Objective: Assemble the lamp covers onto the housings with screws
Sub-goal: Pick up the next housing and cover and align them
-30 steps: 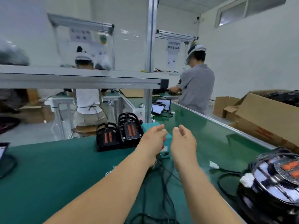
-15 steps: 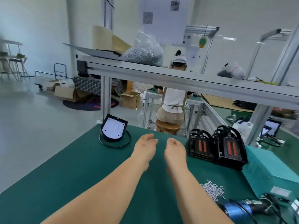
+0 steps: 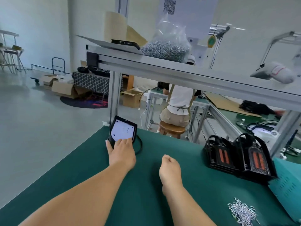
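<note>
A black lamp housing (image 3: 122, 129) with a white face stands tilted at the far left of the green mat (image 3: 73, 173), with a black cable (image 3: 140, 144) looped round it. My left hand (image 3: 122, 154) reaches it, fingers laid on the lower edge of the white face and thumb beside its left side. Nearer and to the right, my right hand (image 3: 170, 170) hovers over the mat, loosely curled and holding nothing. A pile of small silver screws (image 3: 242, 214) lies at the near right.
Two black caged lamps (image 3: 218, 154) (image 3: 255, 157) with orange elements stand at the right, against a teal box (image 3: 288, 190). An aluminium shelf (image 3: 195, 75) crosses overhead, carrying a bag of screws (image 3: 166, 48). A person (image 3: 179, 101) sits on a stool beyond the table's far edge.
My view has swung left and down from the right side of the bench. My left hand moved forward onto the lamp housing; my right hand's fingers have curled in.
</note>
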